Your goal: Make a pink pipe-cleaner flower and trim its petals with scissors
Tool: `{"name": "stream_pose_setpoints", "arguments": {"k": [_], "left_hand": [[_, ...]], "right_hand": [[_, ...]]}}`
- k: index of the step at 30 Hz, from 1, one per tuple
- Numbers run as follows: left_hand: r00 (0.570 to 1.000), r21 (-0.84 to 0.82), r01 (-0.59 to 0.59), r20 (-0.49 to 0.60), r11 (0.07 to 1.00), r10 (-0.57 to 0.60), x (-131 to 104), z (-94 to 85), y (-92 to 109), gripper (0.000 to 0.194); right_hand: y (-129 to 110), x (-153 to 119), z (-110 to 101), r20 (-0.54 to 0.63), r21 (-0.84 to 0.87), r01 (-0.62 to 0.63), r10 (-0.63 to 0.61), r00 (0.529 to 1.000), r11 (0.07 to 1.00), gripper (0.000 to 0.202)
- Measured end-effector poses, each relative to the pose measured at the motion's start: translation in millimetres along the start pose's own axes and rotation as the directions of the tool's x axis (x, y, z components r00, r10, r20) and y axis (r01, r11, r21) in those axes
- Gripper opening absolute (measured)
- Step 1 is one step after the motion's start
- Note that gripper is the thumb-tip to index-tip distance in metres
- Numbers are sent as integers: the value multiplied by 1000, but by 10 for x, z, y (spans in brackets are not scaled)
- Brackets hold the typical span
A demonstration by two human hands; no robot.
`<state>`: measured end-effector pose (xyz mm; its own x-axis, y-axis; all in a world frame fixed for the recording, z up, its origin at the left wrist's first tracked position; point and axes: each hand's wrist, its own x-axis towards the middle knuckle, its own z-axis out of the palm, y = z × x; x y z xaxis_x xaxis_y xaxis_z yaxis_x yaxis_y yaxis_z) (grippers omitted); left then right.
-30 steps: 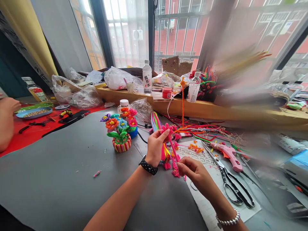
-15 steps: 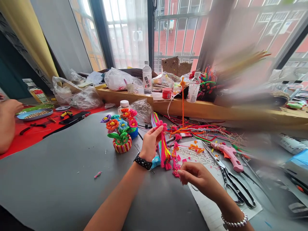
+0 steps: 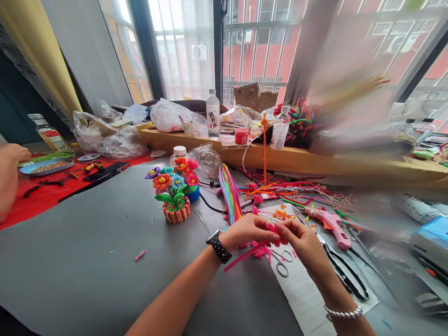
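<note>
My left hand [image 3: 245, 231] and my right hand [image 3: 303, 240] meet low over the grey table [image 3: 91, 252], both pinching a pink pipe-cleaner flower [image 3: 275, 232]. Its pink stem [image 3: 241, 258] trails down to the left under my left hand. More pink pipe-cleaner bits [image 3: 261, 251] lie just below my fingers. A bundle of coloured pipe cleaners [image 3: 229, 191] lies behind my left hand. Small scissors [image 3: 282, 263] rest on the white paper sheet [image 3: 301, 294] under my right hand.
A pot of pipe-cleaner flowers [image 3: 175, 189] stands to the left. Large scissors [image 3: 345, 275] and a pink glue gun [image 3: 332, 224] lie to the right. Bottles [image 3: 213, 114], bags and craft scraps crowd the wooden sill [image 3: 315, 161]. Another person's hand [image 3: 9, 175] is at the far left over a red mat.
My left hand has come down from chest height with the pink flower, and my right hand has moved up to join it. The flower's stem now lies nearly flat.
</note>
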<state>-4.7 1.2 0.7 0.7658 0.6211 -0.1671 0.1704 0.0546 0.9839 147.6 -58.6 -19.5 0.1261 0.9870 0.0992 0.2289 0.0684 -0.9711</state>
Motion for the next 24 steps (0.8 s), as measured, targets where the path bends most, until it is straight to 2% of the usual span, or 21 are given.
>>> {"name": "stream_pose_setpoints", "arguments": {"k": [5, 10, 15, 20, 24], "left_hand": [[997, -96, 48, -54, 994, -54, 9, 16, -9, 34], [995, -39, 53, -77, 998, -56, 12, 22, 6, 35], [994, -71, 68, -76, 995, -73, 17, 28, 3, 34], [992, -87, 112, -45, 990, -116, 30, 29, -39, 34], [988, -117, 155, 24, 981, -153, 35, 23, -81, 34]], "right_hand": [[60, 31, -40, -91, -37, 28, -31, 995, 999, 31], [0, 11, -29, 5, -71, -7, 8, 1000, 997, 34], [22, 21, -51, -27, -124, 14, -17, 999, 992, 34], [99, 58, -100, -28, -147, 3, -8, 1000, 989, 33], [136, 66, -98, -34, -171, 28, -34, 999, 985, 32]]}}
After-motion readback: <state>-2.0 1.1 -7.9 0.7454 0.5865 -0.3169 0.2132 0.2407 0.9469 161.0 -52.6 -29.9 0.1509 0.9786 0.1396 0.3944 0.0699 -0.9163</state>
